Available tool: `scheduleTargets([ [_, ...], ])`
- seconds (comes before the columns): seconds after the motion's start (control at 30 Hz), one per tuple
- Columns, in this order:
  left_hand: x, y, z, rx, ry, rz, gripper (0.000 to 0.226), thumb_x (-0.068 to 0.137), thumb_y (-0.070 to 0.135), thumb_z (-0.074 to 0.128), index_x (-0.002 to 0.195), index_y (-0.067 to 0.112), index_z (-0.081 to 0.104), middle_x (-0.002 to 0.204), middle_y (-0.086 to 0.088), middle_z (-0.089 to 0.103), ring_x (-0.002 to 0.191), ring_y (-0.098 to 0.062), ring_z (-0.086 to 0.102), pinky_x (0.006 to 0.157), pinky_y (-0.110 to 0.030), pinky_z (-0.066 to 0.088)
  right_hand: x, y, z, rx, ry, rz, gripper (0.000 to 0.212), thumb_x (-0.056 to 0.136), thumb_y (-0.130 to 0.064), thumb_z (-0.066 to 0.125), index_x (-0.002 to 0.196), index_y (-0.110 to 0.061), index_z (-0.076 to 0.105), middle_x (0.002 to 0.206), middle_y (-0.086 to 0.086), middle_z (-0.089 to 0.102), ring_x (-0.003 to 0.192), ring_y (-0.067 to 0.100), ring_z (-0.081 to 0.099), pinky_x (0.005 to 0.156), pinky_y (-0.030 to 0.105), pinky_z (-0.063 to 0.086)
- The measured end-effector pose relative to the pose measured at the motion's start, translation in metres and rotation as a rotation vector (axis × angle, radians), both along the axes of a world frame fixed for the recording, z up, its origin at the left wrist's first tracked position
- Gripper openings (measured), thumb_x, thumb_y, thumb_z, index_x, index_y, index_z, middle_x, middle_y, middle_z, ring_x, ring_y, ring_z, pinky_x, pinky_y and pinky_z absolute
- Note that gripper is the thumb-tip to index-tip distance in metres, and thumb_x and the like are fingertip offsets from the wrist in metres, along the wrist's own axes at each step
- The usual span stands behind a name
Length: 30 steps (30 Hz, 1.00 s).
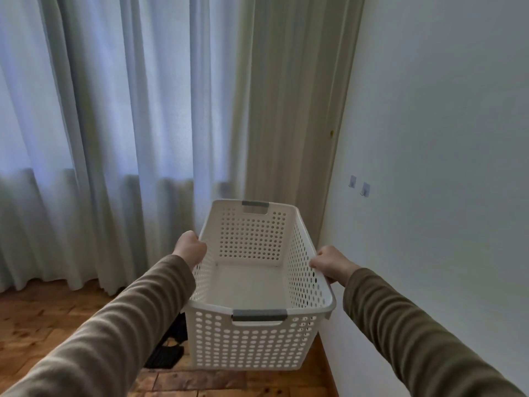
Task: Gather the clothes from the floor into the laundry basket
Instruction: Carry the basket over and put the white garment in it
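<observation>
Pale sheer curtains (120,133) hang in vertical folds across the left and centre, reaching the wooden floor (37,319). A beige drape (289,116) hangs at the corner, beside the white wall (440,144). Two small adhesive hooks (359,185) (side by side, low down) are fixed to that wall.

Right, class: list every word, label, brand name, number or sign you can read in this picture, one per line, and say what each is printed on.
None: no readable text appears anywhere in this view.
The white laundry basket, held by the left hand and right hand, shows only holes and plain grey handle grips.
The two small wall hooks are unmarked as far as can be seen.
The curtains and the wooden floor carry no lettering.
</observation>
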State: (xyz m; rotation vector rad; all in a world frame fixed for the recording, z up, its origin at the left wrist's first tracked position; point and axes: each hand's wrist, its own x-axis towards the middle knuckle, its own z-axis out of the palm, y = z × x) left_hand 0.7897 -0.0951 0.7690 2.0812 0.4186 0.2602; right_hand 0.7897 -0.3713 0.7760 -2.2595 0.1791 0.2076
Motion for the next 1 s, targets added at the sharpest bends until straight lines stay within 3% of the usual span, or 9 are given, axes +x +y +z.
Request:
scheduleTargets([
  [0.17,0.046,0.002,-0.023,0.035,0.01,-0.01,0.021,0.081,-0.008,0.044,0.095,-0.009,0.06,0.088,-0.021,0.056,0.082,-0.029,0.055,0.074,-0.035,0.045,0.041,0.003,-0.026,0.043,0.026,-0.032,0.008,0.089,-0.007,0.048,0.094,-0.002,0.052,0.078,0.009,0.061,0.074,0.024,0.063,0.063,0.032,0.053],
  [0.27,0.062,-0.002,-0.048,0.051,0.043,-0.003,0.026,0.081,-0.006,0.044,0.102,-0.012,0.06,0.091,-0.024,0.059,0.091,-0.036,0.061,0.081,-0.041,0.05,0.057,0.0,-0.052,0.03,0.069,-0.031,0.007,0.089,-0.008,0.047,0.09,-0.004,0.053,0.088,0.013,0.063,0.083,0.028,0.065,0.077,0.039,0.055],
  [0.37,0.076,-0.01,-0.079,0.057,0.091,-0.008,0.028,0.081,-0.005,0.043,0.104,-0.011,0.059,0.092,-0.023,0.059,0.087,-0.034,0.059,0.075,-0.04,0.048,0.073,-0.007,-0.084,0.017,0.128,-0.034,0.011,0.09,-0.007,0.047,0.08,-0.007,0.053,0.091,0.013,0.062,0.085,0.028,0.065,0.079,0.038,0.055],
  [0.43,0.078,-0.016,-0.099,0.065,0.113,-0.006,0.027,0.082,-0.004,0.044,0.104,-0.009,0.058,0.099,-0.025,0.06,0.089,-0.033,0.057,0.072,-0.034,0.043,0.08,-0.01,-0.103,0.022,0.155,-0.032,0.009,0.09,-0.007,0.047,0.083,-0.007,0.052,0.091,0.012,0.061,0.085,0.027,0.064,0.079,0.038,0.054],
  [0.53,0.082,-0.023,-0.136,0.097,0.137,0.001,0.025,0.084,0.0,0.046,0.104,-0.008,0.058,0.11,-0.027,0.061,0.102,-0.037,0.057,0.079,-0.034,0.042,0.088,-0.017,-0.141,0.029,0.189,-0.02,0.006,0.09,-0.009,0.046,0.091,-0.007,0.052,0.094,0.012,0.061,0.088,0.028,0.064,0.084,0.042,0.054],
  [0.63,0.086,-0.03,-0.189,0.108,0.183,-0.002,0.025,0.086,0.003,0.047,0.106,-0.007,0.057,0.112,-0.026,0.06,0.105,-0.037,0.056,0.084,-0.036,0.043,0.092,-0.023,-0.198,0.026,0.24,-0.012,0.011,0.089,-0.008,0.045,0.097,-0.006,0.052,0.098,0.014,0.061,0.088,0.029,0.063,0.079,0.039,0.054],
  [0.77,0.085,-0.038,-0.263,0.093,0.229,-0.006,0.022,0.087,0.004,0.045,0.105,-0.003,0.056,0.109,-0.023,0.06,0.091,-0.029,0.052,0.074,-0.032,0.038,0.092,-0.03,-0.277,0.042,0.268,-0.057,0.026,0.088,-0.007,0.045,0.112,-0.004,0.054,0.108,0.015,0.062,0.097,0.031,0.062,0.079,0.036,0.052],
  [0.9,0.084,-0.041,-0.348,0.069,0.275,-0.015,0.02,0.088,0.003,0.042,0.104,0.001,0.055,0.107,-0.019,0.059,0.087,-0.027,0.051,0.074,-0.033,0.039,0.089,-0.031,-0.367,0.083,0.336,-0.079,0.017,0.089,-0.007,0.045,0.106,-0.009,0.049,0.105,0.012,0.058,0.1,0.031,0.061,0.083,0.04,0.053],
  [1.0,0.081,-0.041,-0.411,0.075,0.305,-0.012,0.024,0.088,0.0,0.04,0.108,0.002,0.054,0.107,-0.018,0.058,0.086,-0.024,0.048,0.075,-0.032,0.038,0.085,-0.029,-0.434,0.104,0.386,-0.1,0.012,0.091,-0.007,0.045,0.102,-0.013,0.048,0.102,0.009,0.058,0.092,0.027,0.061,0.072,0.035,0.052],
])
